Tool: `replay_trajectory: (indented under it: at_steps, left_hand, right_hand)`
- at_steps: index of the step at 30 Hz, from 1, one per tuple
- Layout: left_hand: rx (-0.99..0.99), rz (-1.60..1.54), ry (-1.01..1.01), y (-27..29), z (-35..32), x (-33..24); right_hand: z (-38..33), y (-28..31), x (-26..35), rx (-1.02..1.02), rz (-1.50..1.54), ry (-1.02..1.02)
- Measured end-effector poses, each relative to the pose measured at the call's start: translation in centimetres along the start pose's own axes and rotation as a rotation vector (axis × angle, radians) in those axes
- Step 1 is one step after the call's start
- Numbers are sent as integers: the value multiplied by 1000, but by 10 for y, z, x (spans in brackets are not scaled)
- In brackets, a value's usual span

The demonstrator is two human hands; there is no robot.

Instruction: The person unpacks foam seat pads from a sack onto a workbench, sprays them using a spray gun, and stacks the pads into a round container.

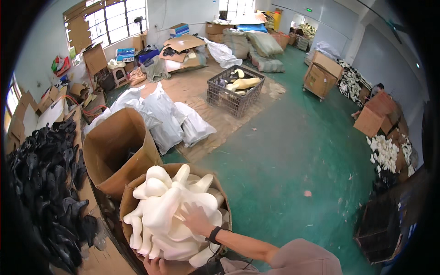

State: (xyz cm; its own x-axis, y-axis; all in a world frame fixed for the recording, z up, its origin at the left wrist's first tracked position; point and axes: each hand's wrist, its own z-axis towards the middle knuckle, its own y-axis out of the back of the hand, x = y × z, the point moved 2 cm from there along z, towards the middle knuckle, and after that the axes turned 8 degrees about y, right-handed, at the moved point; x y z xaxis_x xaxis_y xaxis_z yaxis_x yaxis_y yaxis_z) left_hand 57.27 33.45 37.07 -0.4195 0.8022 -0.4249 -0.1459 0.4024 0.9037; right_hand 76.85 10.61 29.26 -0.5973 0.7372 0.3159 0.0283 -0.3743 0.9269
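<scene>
A round-sided cardboard box (225, 195) in front of me is heaped with smooth white moulded pieces (160, 211), with rounded bodies and neck-like ends. My right hand (197, 220), with a dark band at its wrist, lies on top of the heap. Its fingers are spread over a large white piece. At the lower edge of the picture my left hand (155, 265) shows only in part, by the box's near rim and the lowest white pieces. Its visible fingers are slightly bent and apart, and the rest of it is cut off.
A taller open cardboard box (112, 151) stands behind, beside white sacks (162, 119). Black moulded pieces (46, 183) cover a bench at left. A dark plastic crate (236, 94) sits on the floor further off. At right are cartons (378, 112), white pieces (385, 151) and another person (376, 88).
</scene>
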Motion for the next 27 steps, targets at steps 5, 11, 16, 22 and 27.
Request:
replay_trajectory:
  at_steps: [5,11,16,22,27]
  left_hand:
    - [-93,-200,123,-18,-52,55]
    - [-147,-259,277,-28,-126,96]
    - [-278,-231,319,-25,-199,135]
    - [-344,-331,559,-9,-264,121]
    - [-539,-475,771,-53,-391,132]
  right_hand:
    - [-10,10,6,-46,-8,-42]
    - [-61,0,-57,-278,129,-325]
    - [-58,-58,-53,-286,66,-23]
    - [-81,-26,-57,-214,-126,157]
    - [-128,21,70,-124,150,372]
